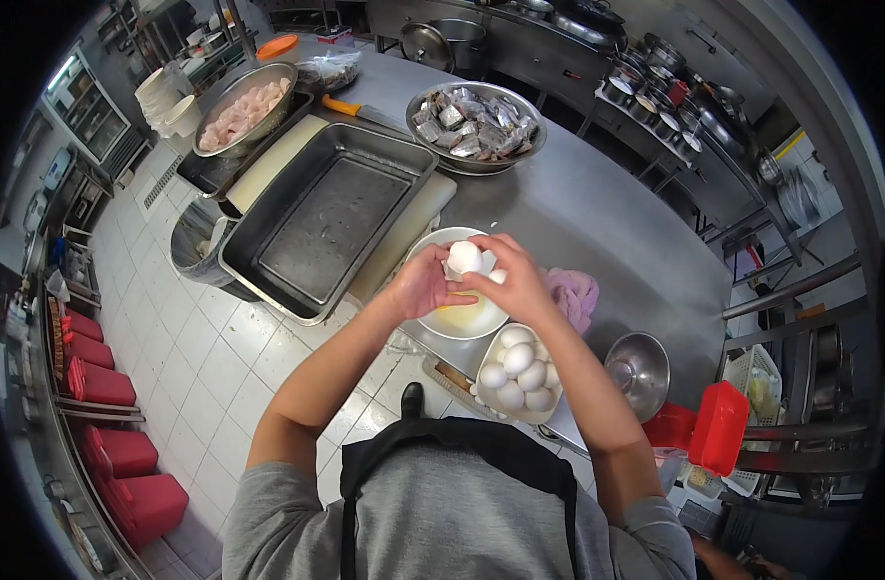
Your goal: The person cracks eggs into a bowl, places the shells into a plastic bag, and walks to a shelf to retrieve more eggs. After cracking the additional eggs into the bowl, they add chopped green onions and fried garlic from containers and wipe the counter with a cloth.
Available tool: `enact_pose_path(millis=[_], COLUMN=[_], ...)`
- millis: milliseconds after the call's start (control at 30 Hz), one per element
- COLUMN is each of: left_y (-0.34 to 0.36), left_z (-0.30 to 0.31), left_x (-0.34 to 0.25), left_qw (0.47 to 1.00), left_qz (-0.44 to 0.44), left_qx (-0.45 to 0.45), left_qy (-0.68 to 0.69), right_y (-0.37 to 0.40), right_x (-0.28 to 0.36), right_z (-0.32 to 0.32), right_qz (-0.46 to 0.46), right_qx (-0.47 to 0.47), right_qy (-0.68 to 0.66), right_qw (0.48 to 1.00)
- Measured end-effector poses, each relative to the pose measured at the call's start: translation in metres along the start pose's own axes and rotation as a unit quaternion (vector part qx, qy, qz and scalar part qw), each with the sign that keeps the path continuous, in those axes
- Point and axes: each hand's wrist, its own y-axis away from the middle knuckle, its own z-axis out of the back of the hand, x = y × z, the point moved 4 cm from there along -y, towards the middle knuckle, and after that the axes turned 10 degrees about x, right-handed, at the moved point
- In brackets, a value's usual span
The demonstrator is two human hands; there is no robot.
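Over a white bowl (445, 331) with yellow and clear egg liquid in it, both hands meet around white eggshell. My left hand (423, 283) has its fingers curled at the left side of the white shell (465, 257). From the right, my right hand (510, 275) grips shell too, with a white piece showing under its fingers. Whether the shell is in one piece is hard to tell. Just below the bowl, several whole white eggs (520, 359) fill a white container near the table edge.
A large dark tray (331, 208) lies to the left. Behind are a bowl of fish pieces (476, 126), an orange-handled knife (341, 105) and a bowl of pale meat (244, 114). A pink cloth (571, 298), a metal bowl (638, 375) and a red container (719, 427) stand right.
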Motion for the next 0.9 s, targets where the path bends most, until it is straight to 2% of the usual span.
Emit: enact_pose_path(millis=[33, 67, 100, 167, 233, 300, 367, 433, 467, 500, 600, 700, 833, 900], left_y=[-0.003, -0.004, -0.002, 0.004, 0.025, 0.054, 0.088, 0.109, 0.119, 0.119, 0.104, 0.079, 0.061, 0.057], left_z=[-0.003, -0.001, 0.001, 0.006, 0.005, 0.011, 0.018, 0.023, 0.024, 0.025, 0.039, 0.043, 0.056, 0.061], left_x=[0.005, 0.010, 0.010, 0.008, 0.000, -0.013, -0.017, 0.000, 0.008, 0.020, 0.053, 0.061, 0.067, 0.067], left_qw=[0.997, 0.996, 0.996, 0.995, 0.990, 0.956, 0.914, 0.891, 0.877, 0.866, 0.901, 0.906, 0.893, 0.892], left_qz=[0.009, -0.013, -0.018, -0.028, -0.016, 0.015, 0.123, 0.214, 0.259, 0.305, 0.358, 0.370, 0.404, 0.390], left_qx=[0.026, -0.018, -0.023, -0.034, -0.130, -0.194, -0.151, -0.160, -0.166, -0.132, -0.117, -0.120, -0.134, -0.160], left_qy=[0.068, 0.088, 0.090, 0.094, -0.053, -0.219, -0.357, -0.366, -0.370, -0.373, -0.213, -0.167, -0.148, -0.163], right_y=[0.003, 0.006, 0.010, 0.022, 0.049, 0.095, 0.147, 0.203, 0.225, 0.243, 0.268, 0.261, 0.256, 0.248], right_x=[0.004, 0.007, 0.010, 0.010, 0.009, -0.010, -0.013, -0.036, -0.039, -0.040, -0.051, -0.060, -0.093, -0.094], right_z=[-0.003, -0.005, -0.007, 0.000, 0.018, 0.026, 0.033, 0.030, 0.027, 0.021, 0.012, 0.004, -0.008, -0.008], right_qz=[-0.003, -0.006, -0.009, -0.038, -0.080, -0.165, -0.258, -0.282, -0.352, -0.419, -0.460, -0.442, -0.412, -0.406], right_qx=[-0.003, -0.005, -0.008, -0.034, -0.050, 0.011, 0.102, 0.198, 0.224, 0.248, 0.158, 0.027, 0.008, 0.027], right_qy=[0.036, 0.071, 0.107, 0.049, -0.006, -0.188, -0.264, -0.216, -0.250, -0.280, -0.322, -0.359, -0.379, -0.361], right_qw=[0.999, 0.997, 0.994, 0.997, 0.996, 0.968, 0.924, 0.913, 0.874, 0.827, 0.812, 0.822, 0.828, 0.839])
